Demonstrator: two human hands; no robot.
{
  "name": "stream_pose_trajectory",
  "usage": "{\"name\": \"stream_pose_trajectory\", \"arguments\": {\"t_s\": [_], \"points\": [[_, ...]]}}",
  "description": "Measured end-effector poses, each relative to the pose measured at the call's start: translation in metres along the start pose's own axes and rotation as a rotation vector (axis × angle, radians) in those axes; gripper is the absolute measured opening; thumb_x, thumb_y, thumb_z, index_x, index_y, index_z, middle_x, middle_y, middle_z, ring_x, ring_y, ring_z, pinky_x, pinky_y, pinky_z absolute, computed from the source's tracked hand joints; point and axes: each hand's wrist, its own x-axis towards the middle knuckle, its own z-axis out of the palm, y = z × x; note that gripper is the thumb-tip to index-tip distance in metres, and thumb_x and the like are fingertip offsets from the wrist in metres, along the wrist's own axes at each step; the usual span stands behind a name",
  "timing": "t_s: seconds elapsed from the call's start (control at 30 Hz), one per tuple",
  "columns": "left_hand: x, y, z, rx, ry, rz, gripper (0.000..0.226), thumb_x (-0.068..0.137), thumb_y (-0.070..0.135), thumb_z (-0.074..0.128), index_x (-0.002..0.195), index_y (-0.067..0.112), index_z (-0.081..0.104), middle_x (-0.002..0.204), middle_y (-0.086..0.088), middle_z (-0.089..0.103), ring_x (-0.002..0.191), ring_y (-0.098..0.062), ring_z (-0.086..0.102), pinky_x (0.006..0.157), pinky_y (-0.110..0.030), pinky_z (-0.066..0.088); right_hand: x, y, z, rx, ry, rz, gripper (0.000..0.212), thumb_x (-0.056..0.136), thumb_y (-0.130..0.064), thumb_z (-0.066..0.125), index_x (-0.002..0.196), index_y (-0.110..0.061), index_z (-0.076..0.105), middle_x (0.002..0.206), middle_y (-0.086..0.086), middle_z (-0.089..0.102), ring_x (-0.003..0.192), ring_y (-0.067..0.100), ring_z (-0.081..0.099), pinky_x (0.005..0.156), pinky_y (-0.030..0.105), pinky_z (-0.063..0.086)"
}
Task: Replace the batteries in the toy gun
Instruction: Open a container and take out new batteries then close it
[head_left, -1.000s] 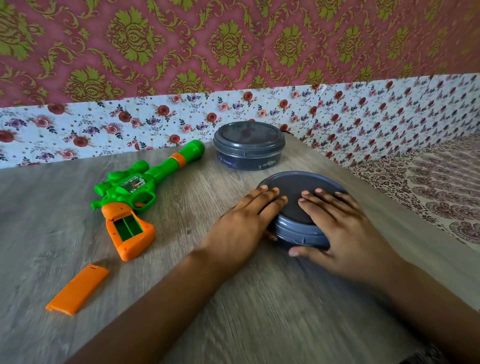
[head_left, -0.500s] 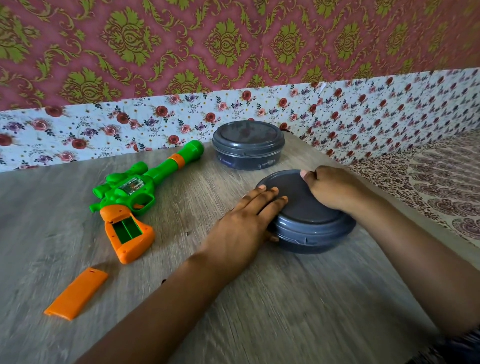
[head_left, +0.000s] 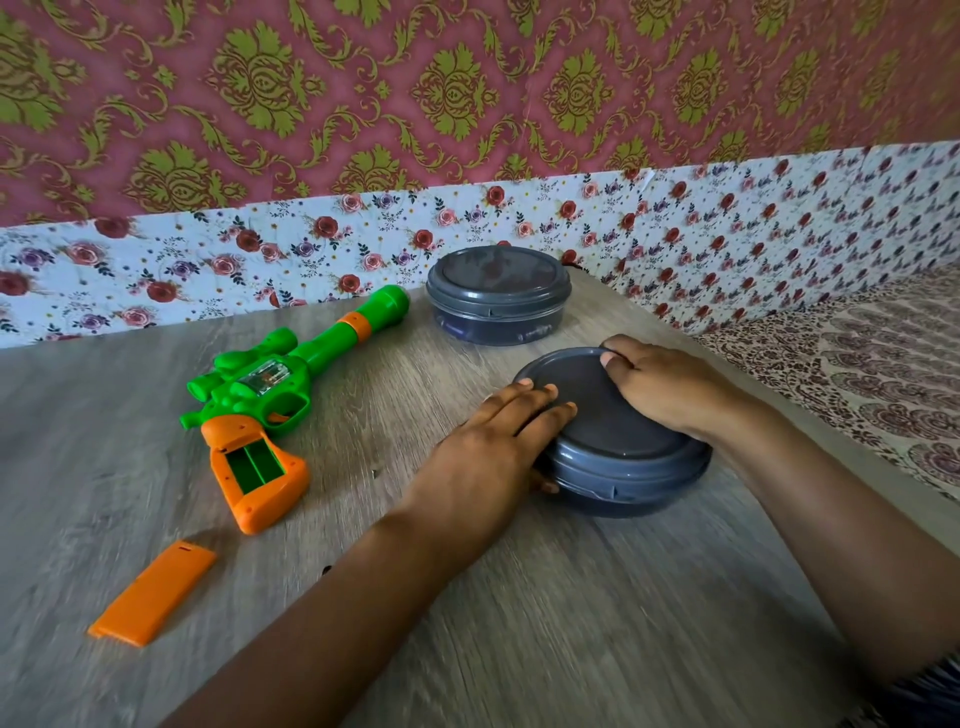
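Resting flat on the near grey container, right of the frame's centre, the left hand lays straight fingers across the lid's left edge, its thumb against the side wall. The right hand curls its fingers over the lid's far rim, gripping that edge, while its forearm crosses the container's right side and hides part of it.

The toy gun lies on the wooden table left of centre, well apart from both hands, barrel pointing toward the upper middle of the frame. Its orange grip faces up with the battery bay uncovered; the green slots inside look bare, though shadow makes that hard to confirm. The orange battery cover lies loose at the lower left, just below the grip and not touching it.

There are two grey round containers, both lidded: the second container stands behind the first near the floral wall strip, just beside the gun's muzzle. One gun, one cover, two hands.

No batteries show; the far container's dark translucent wall blurs its contents. A patterned cloth is cut off at the right edge.
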Motion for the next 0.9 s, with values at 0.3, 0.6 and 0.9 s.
{"name": "stream_pose_trajectory", "arguments": {"t_s": [0.3,0.6,0.9], "points": [[0.004,0.001,-0.001,0.022,-0.078,-0.041,0.07,0.084,0.03,0.063,0.145,0.028,0.029,0.153,0.006,0.028,0.143,-0.013,0.02,0.118,-0.037,0.021,-0.006,0.002,-0.005,0.183,0.1,-0.056,0.035,0.096,-0.039,0.04,0.12,-0.019,0.056,0.122,0.005,0.06,0.108,0.024,0.056,0.085,0.033,0.044],[0.048,-0.004,0.002,0.075,-0.191,-0.096,0.069,0.09,0.03,0.056,0.148,0.025,0.019,0.157,0.002,0.017,0.145,-0.017,0.013,0.12,-0.035,0.011,-0.05,-0.011,-0.011,0.017,0.231,-0.271,0.04,0.089,-0.036,0.056,0.119,-0.011,0.062,0.125,0.005,0.062,0.113,0.021,0.056,0.096,0.034,0.045],[0.073,0.002,0.018,0.079,-0.266,-0.21,0.077,0.093,0.031,0.052,0.15,0.02,0.001,0.159,-0.002,-0.002,0.146,-0.026,0.004,0.117,-0.048,0.006,-0.023,-0.001,-0.005,-0.068,0.128,-0.181,0.057,0.089,-0.04,0.053,0.137,-0.01,0.043,0.147,0.009,0.04,0.135,0.022,0.036,0.111,0.034,0.027]]}}
